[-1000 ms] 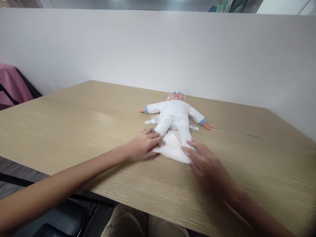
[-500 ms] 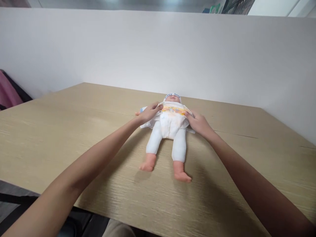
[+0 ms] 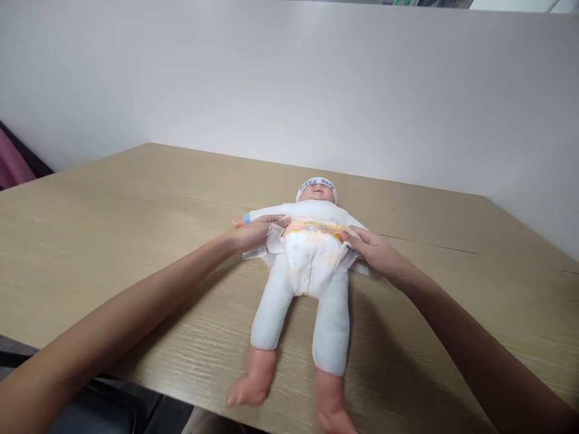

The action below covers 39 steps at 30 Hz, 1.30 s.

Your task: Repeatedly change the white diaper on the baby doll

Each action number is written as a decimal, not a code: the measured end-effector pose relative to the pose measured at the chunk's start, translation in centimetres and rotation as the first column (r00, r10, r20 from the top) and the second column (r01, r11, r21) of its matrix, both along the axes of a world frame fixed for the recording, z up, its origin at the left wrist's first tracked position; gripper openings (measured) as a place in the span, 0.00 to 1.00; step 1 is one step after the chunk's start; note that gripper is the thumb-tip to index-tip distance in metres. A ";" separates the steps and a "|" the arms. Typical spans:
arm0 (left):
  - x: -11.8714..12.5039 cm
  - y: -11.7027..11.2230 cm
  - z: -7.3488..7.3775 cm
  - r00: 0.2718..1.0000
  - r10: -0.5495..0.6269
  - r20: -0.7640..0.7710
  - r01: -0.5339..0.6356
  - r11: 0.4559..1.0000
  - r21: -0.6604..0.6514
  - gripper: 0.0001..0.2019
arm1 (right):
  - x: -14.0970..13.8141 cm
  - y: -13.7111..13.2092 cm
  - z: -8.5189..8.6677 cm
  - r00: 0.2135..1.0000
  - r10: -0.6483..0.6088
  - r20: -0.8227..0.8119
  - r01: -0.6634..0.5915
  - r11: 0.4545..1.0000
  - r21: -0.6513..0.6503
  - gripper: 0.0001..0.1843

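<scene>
A baby doll [image 3: 330,355] in a white suit lies on its back, feet toward me. Its white cap bears blue lettering. A white diaper [image 3: 312,259] with an orange patterned waistband covers its hips and belly. At the waistband's left end, my left hand [image 3: 260,234] is closed on the diaper's edge, thumb on top. My right hand [image 3: 373,246] pinches the opposite edge; its fingertips are partly hidden. Loose side flaps of the diaper stick out below both hands.
The doll lies on a wood-grain table [image 3: 149,199] backed by a pale wall [image 3: 271,84]. A dark seat [image 3: 94,410] shows below the near edge. Something pink and black [image 3: 15,160] stands at the far left.
The doll appears larger and lower in view, its feet closer to the bottom edge. The diaper's waistband sits lower on the body, showing more chest. Both hands stay at the waistband.
</scene>
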<state>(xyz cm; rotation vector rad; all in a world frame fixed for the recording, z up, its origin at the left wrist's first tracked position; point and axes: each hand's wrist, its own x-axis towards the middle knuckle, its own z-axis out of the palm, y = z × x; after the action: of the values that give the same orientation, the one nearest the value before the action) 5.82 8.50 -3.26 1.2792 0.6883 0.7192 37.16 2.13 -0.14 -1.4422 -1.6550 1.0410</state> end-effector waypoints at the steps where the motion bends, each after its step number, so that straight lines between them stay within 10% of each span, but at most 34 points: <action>1: -0.4 -0.3 0.3 1.000 0.003 -0.015 -0.004 1.000 -0.004 0.23 | 0.1 -0.4 0.2 1.000 0.022 -0.011 -0.022 1.000 -0.020 0.33; 9: -2.1 0.1 3.8 0.928 0.288 -0.237 -0.207 0.927 0.314 0.15 | 3.3 -3.0 -2.1 0.954 -0.262 0.145 0.222 0.944 0.246 0.30; 14: 1.5 -2.9 6.9 0.872 0.398 -0.286 -0.056 0.659 0.750 0.13 | 4.2 -6.3 -4.6 0.864 -0.305 0.401 0.141 0.911 0.388 0.22; 19: 7.3 -5.0 7.2 0.813 0.371 -0.449 0.301 0.392 0.869 0.16 | 4.0 -6.5 -5.4 0.797 -0.364 0.481 0.150 0.892 0.427 0.24; 29: 9.6 -5.2 5.3 0.683 0.550 -0.481 0.361 0.319 0.876 0.31 | 4.1 -6.3 -4.5 0.843 -0.279 0.459 0.224 0.959 0.171 0.31; 39: 9.7 -5.5 5.3 0.693 0.531 -0.487 0.344 0.349 0.871 0.29 | 1.0 -3.6 1.0 0.983 -0.104 0.153 0.081 0.986 0.145 0.33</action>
<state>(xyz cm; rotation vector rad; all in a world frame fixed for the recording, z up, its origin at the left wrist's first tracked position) 15.53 3.04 2.03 2.7935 1.0562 0.7096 38.16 -1.51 0.89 -1.5275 -1.7184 0.7600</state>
